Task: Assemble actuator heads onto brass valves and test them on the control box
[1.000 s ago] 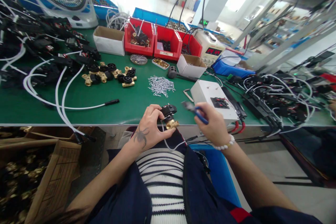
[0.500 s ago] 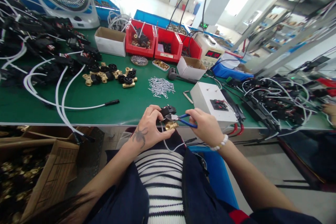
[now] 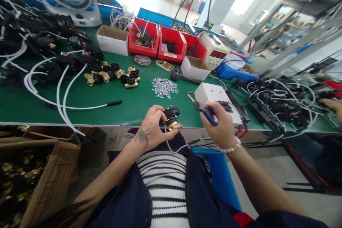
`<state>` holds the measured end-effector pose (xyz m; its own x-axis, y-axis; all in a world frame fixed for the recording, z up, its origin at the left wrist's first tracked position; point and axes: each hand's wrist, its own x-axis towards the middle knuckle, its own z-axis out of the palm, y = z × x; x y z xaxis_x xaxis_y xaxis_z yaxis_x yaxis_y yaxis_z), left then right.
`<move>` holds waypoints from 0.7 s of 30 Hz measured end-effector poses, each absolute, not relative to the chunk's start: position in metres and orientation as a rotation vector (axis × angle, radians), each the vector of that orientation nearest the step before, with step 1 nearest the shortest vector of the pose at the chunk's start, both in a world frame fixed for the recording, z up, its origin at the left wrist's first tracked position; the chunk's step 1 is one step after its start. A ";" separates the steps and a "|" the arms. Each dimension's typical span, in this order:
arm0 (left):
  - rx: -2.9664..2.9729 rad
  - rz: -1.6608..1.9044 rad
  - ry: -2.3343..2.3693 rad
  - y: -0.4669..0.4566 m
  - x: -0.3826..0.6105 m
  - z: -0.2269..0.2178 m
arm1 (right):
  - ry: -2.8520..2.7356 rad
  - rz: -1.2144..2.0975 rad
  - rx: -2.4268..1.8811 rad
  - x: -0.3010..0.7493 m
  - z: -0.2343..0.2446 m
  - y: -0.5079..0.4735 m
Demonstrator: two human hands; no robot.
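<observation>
Pinching the valve on the near side of the clip pile, the left hand has its fingers curled against the black body and its thumb reaching to the brass foot, closed as far as the part allows. A white cable loops down, farther from the pile than the valve is. To the near right of the pile, the right hand has its fingers folded round the blue handles of the pliers, whose head stands apart from the valve; blur hides whether the jaws are parted. Working well here seems to call for a still hold on the brass so the valve cannot twist, left fingertips clear of the pliers' bite, a square approach rather than a slanted one, and the cable kept aside. A white box stands right of the pile, brass fittings lie left of it, and a red bin sits beyond it
</observation>
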<state>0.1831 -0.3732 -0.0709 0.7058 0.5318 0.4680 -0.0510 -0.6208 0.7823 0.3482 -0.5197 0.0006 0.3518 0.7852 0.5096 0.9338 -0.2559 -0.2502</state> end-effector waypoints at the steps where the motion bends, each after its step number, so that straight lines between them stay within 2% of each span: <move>1: 2.083 0.891 0.366 -0.373 0.183 -0.071 | -1.458 -0.438 -2.088 0.348 0.000 -0.520; 3: 2.083 0.890 0.362 -0.373 0.183 -0.070 | -1.544 -0.459 -2.149 0.348 -0.005 -0.519; 7: 2.079 0.889 0.359 -0.373 0.182 -0.070 | -1.805 -0.300 -2.284 0.348 -0.008 -0.517; 13: 2.077 0.879 0.358 -0.372 0.182 -0.070 | -1.450 -0.502 -2.086 0.350 0.000 -0.520; 17: 2.079 0.881 0.354 -0.372 0.182 -0.070 | -1.762 -0.281 -2.328 0.348 -0.009 -0.517; 21: 2.077 0.878 0.356 -0.372 0.181 -0.069 | -1.615 -0.271 -2.195 0.348 -0.012 -0.514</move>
